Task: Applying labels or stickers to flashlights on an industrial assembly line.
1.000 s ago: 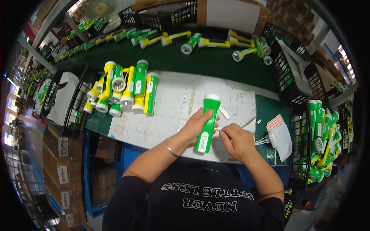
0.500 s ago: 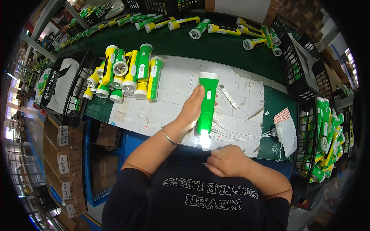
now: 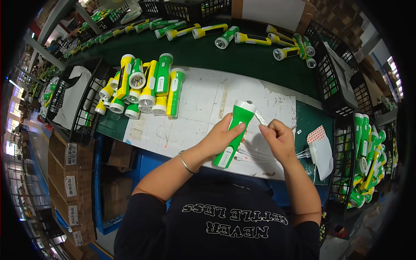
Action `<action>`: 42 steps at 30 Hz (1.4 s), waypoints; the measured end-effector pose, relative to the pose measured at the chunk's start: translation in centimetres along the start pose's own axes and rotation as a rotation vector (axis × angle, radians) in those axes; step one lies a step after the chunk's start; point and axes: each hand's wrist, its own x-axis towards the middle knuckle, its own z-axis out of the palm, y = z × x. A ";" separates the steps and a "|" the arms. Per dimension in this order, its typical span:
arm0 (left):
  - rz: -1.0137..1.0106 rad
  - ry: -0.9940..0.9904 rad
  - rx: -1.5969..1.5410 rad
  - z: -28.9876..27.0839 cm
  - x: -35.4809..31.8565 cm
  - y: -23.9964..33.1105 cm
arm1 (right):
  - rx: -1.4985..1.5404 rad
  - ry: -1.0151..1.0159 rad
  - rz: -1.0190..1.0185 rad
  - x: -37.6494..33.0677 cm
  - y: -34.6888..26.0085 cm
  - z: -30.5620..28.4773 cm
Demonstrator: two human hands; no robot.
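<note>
Torch (image 3: 234,132) gripped in left hand (image 3: 221,138); right hand (image 3: 277,136) pinches small strip (unclear what). Finished pile (image 3: 143,86) far left, so work's partway, I'd say.

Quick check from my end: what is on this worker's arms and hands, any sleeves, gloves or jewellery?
Left hand and right hand are bare, no gloves. A thin metal bangle circles the left wrist. Both forearms are uncovered; short dark sleeves end near the elbows.

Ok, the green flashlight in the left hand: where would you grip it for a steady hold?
Around the narrow middle of the green flashlight, coming from its left side, as the left hand does now. The body lies slanted over the white paper sheet, with the wide lens end away from the person, so the slimmer shaft probably suits a wrap grip. That leaves the right hand free beside it.
</note>
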 end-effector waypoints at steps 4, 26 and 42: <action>0.177 -0.139 0.539 -0.7 -0.5 0.0 | -0.077 -0.116 0.062 1.2 -2.9 -1.3; -0.004 -0.088 0.668 -3.8 -1.3 0.2 | -0.546 -0.187 -0.058 0.2 3.2 3.3; 0.196 0.000 0.684 -0.2 -0.1 -0.6 | 0.363 -0.184 0.352 1.0 2.0 -0.3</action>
